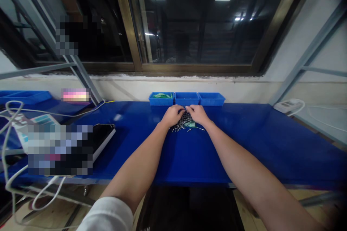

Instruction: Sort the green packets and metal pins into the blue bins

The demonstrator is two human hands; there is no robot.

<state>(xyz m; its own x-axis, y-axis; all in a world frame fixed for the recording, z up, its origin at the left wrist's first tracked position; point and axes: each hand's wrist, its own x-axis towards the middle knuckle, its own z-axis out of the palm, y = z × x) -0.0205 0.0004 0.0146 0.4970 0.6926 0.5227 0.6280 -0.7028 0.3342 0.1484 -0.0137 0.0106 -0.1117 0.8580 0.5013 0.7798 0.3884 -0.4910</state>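
Note:
Both my arms reach forward over a glossy blue table (244,144). My left hand (172,114) and my right hand (197,113) meet above a pile of several small metal pins or screws (183,123). The fingers of both hands are curled and pinched together over the pile, and what they hold between them is too small to make out. A small greenish piece (191,125) lies in the pile. Just behind the hands stand three blue bins in a row: the left bin (161,98) has green pieces in it, the middle bin (187,98) and the right bin (211,98) look bare.
A dark flat device (101,135) sits at the left of the table, with white cables (12,122) looping around it. A white power strip (288,105) lies at the far right. A window and a pale wall stand behind the table, with grey metal frame bars on both sides.

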